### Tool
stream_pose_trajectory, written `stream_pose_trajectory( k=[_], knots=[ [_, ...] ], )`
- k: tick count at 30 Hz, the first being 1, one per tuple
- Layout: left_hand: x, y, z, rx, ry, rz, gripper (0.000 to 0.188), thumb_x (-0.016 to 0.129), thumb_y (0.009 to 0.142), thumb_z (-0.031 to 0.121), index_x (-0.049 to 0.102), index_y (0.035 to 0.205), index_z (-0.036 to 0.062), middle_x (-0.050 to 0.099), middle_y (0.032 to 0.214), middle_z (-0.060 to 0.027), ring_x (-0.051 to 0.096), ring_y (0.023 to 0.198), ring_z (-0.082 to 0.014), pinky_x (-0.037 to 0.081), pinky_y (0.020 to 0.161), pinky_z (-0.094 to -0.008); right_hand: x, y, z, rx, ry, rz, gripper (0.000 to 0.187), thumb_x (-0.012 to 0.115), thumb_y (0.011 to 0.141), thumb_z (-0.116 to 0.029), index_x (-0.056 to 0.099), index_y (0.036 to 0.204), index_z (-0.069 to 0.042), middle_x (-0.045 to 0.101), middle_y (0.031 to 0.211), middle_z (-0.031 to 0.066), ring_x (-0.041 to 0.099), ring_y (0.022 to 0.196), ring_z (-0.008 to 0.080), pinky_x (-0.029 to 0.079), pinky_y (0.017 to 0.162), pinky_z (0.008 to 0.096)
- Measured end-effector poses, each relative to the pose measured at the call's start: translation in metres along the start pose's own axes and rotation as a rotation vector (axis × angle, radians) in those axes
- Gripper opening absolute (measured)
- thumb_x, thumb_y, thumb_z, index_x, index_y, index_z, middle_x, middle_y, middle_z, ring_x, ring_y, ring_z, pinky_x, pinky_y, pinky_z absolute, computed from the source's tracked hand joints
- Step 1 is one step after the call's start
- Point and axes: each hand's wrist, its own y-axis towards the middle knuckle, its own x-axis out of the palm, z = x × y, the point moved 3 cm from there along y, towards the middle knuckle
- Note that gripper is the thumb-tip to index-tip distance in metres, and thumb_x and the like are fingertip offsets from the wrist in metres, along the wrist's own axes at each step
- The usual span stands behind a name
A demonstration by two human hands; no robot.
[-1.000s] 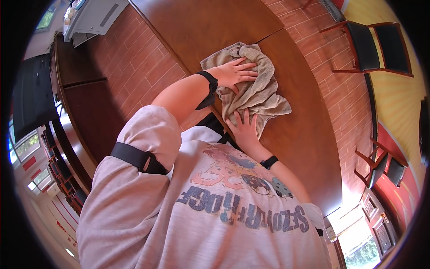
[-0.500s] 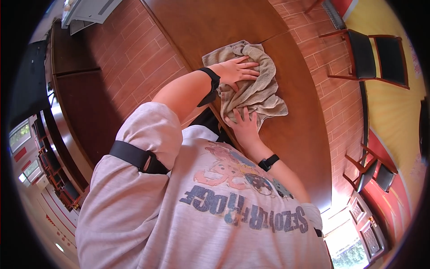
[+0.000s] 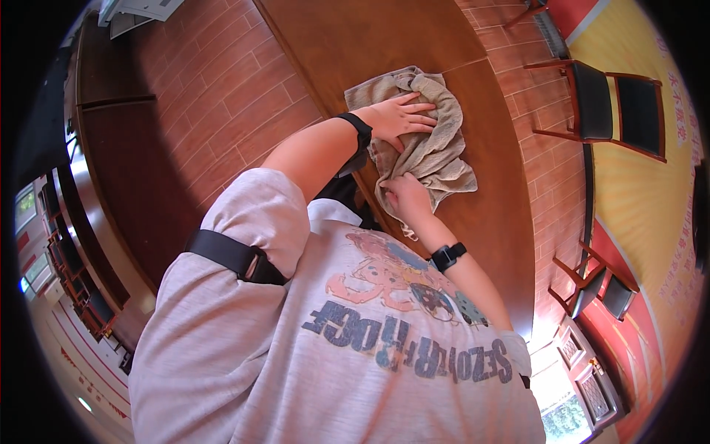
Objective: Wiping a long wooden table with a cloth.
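Directly under the hands: cloth [image 3: 450, 166], rumpled on the brown table [image 3: 499, 211], nearer that table's left edge than its curved right one.
Cloth's long axis: aslant, from the far left end, up past the left hand [image 3: 401, 118], down to the near right end, beside the right hand [image 3: 409, 198].
Nearer hand: both touch the cloth; the left rests upon its far half, the right is at its near left part, closer to the body.
Left hand: flat, palm down, fingers spread apart and pointing right; it presses or rests on the cloth without gripping it.
Right hand: fingers curled in, seemingly pinching a fold of the cloth; the thumb is hard to make out.
Gap between hands: a short stretch of creased cloth; the two do not touch.
Seam: a thin line [image 3: 477, 62] across the table, running in toward the cloth's far right side.
Wrists: black strap [image 3: 359, 137] on the left, dark watch [image 3: 447, 256] on the right, both clear of the cloth.
Beyond the table: tiled floor [image 3: 229, 89] at left, dark-padded chair [image 3: 592, 100] at right.
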Motion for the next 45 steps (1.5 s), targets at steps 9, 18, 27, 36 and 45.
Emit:
stream_pose_trajectory(
  k=[9, 18, 27, 36, 45],
  knots=[
    [0.000, -0.003, -0.001, -0.002, -0.068, 0.028, 0.092, 0.068, 0.058, 0.055, 0.035, 0.135, 0.0158, 0.031, 0.143, 0.0034, 0.013, 0.138, -0.0226, 0.008, 0.111, -0.0491, 0.025, 0.025, -0.016, 0.087, -0.273, 0.033, 0.019, 0.067, 0.066, -0.018, 0.056, 0.078, -0.009, 0.060, 0.071, 0.0094, 0.058, 0.074, 0.0264, 0.049, 0.062, 0.0384],
    [0.003, -0.003, -0.002, -0.005, 0.006, 0.053, 0.088, 0.065, 0.061, 0.058, 0.038, 0.133, 0.0163, 0.033, 0.142, 0.0044, 0.015, 0.138, -0.0217, 0.010, 0.110, -0.0502, 0.020, 0.023, -0.006, -0.041, -0.274, 0.119, 0.025, 0.066, 0.062, -0.022, 0.054, 0.080, -0.009, 0.059, 0.066, 0.0067, 0.058, 0.067, 0.0251, 0.049, 0.056, 0.0380],
    [0.001, -0.004, -0.003, -0.017, -0.037, 0.065, 0.089, 0.067, 0.059, 0.057, 0.039, 0.133, 0.0166, 0.033, 0.142, 0.0037, 0.015, 0.137, -0.0216, 0.010, 0.110, -0.0504, 0.020, 0.030, -0.007, 0.011, -0.327, -0.008, 0.025, 0.065, 0.064, -0.021, 0.054, 0.083, -0.009, 0.061, 0.069, 0.0077, 0.059, 0.070, 0.0251, 0.049, 0.057, 0.0386],
    [-0.001, -0.006, 0.000, 0.013, -0.059, 0.104, 0.086, 0.067, 0.060, 0.055, 0.040, 0.132, 0.0151, 0.035, 0.140, 0.0021, 0.016, 0.137, -0.0229, 0.009, 0.110, -0.0502, 0.011, 0.026, -0.017, -0.035, -0.335, 0.021, 0.024, 0.064, 0.065, -0.020, 0.054, 0.084, -0.009, 0.060, 0.065, 0.0096, 0.060, 0.067, 0.0273, 0.049, 0.056, 0.0397],
    [0.003, -0.003, -0.001, 0.007, -0.024, 0.098, 0.086, 0.065, 0.061, 0.058, 0.040, 0.132, 0.0162, 0.035, 0.141, 0.0032, 0.016, 0.137, -0.0226, 0.008, 0.110, -0.0508, 0.013, 0.032, -0.010, 0.023, -0.300, -0.087, 0.019, 0.058, 0.069, -0.017, 0.053, 0.085, -0.008, 0.058, 0.061, 0.0122, 0.061, 0.062, 0.0295, 0.048, 0.053, 0.0406]
  ],
)
